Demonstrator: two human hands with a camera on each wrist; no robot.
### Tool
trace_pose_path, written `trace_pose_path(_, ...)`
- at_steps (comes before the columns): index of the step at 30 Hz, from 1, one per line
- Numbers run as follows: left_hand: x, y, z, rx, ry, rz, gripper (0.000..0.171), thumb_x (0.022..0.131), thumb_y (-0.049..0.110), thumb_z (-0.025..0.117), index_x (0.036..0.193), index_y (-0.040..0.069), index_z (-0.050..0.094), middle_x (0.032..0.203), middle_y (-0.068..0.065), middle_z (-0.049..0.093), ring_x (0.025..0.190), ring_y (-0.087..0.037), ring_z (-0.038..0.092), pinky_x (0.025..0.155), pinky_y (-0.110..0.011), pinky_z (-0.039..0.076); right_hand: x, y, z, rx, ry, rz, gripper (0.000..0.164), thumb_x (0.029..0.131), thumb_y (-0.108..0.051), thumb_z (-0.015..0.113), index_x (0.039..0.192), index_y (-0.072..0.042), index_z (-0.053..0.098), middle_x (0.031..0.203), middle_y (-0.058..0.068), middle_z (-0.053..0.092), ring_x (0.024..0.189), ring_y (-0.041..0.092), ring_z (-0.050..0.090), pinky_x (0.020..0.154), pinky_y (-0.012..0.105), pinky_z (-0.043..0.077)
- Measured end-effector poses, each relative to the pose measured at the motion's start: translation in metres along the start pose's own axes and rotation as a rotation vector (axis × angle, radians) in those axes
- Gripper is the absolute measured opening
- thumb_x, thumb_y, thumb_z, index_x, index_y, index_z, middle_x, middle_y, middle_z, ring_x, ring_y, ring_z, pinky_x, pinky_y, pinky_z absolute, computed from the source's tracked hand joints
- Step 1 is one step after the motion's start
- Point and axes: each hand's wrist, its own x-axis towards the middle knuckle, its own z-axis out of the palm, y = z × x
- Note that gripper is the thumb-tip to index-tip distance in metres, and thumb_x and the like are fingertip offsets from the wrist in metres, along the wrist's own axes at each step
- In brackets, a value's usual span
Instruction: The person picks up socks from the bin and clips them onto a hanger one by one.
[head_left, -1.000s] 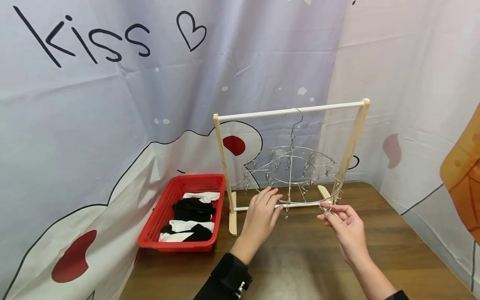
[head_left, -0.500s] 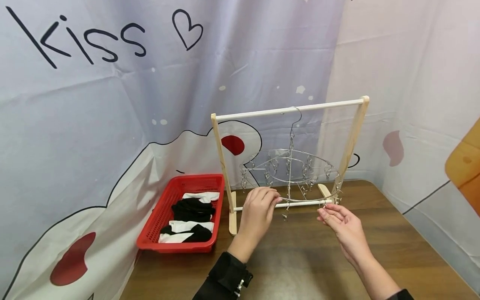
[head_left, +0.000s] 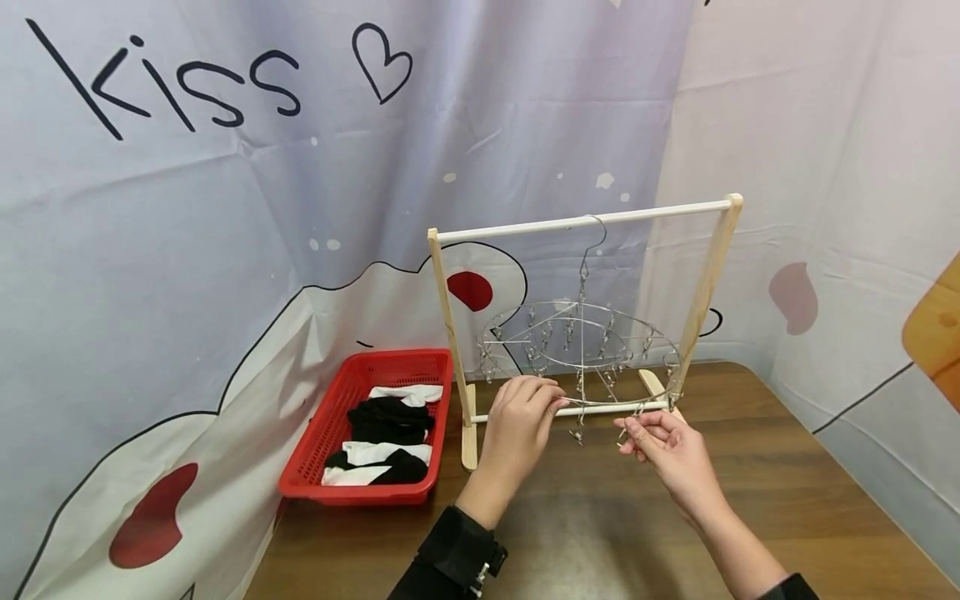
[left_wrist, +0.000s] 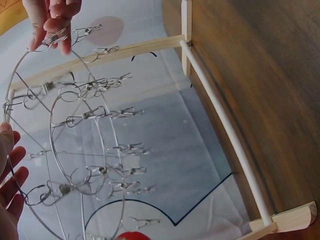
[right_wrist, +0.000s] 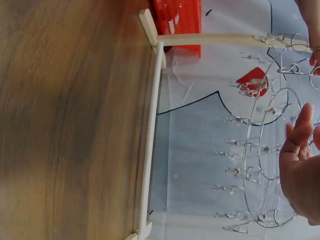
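A round wire sock-drying hanger with several metal clips hangs by its hook from the white top bar of a small wooden rack. My left hand pinches the front of its outer ring between thumb and fingers. To the right, my right hand pinches a metal clip that dangles from the ring, seen between the fingertips in the left wrist view. Another clip hangs free between the two hands. In the right wrist view my right hand partly hides the ring.
A red plastic basket stands left of the rack, with black and white cloth items lying in it. The rack's feet rest on a brown wooden table. A printed curtain hangs behind.
My left hand has come from loosely touching the ring to pinching it. The ring has turned a little, and my right hand has shifted slightly left along the front edge.
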Motion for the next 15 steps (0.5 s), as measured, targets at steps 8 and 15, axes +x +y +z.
trace_pose_path(8,-0.009,-0.006,0.001,-0.018,-0.006,-0.040,0.008,0.093,0.023,0.073,0.096,0.015,0.074,0.098,0.004,0.071,0.099,-0.016,0.063,0.092,-0.033,0.050,0.002,-0.002,0.003,0.082,-0.016,0.009,0.021,0.101,-0.007,0.061,0.098,0.014,0.057,0.090,-0.002,0.075,0.063,0.005,0.060,0.052,0.015,0.045)
trace_pose_path(15,-0.013,-0.010,0.000,-0.040,-0.042,-0.075,0.008,0.095,0.021,0.072,0.098,0.014,0.074,0.100,0.005,0.070,0.103,-0.015,0.063,0.096,-0.032,0.049,0.002,-0.002,0.010,0.143,0.049,-0.026,0.016,0.099,0.001,0.061,0.093,0.014,0.057,0.087,0.000,0.076,0.059,0.004,0.057,0.052,0.014,0.047)
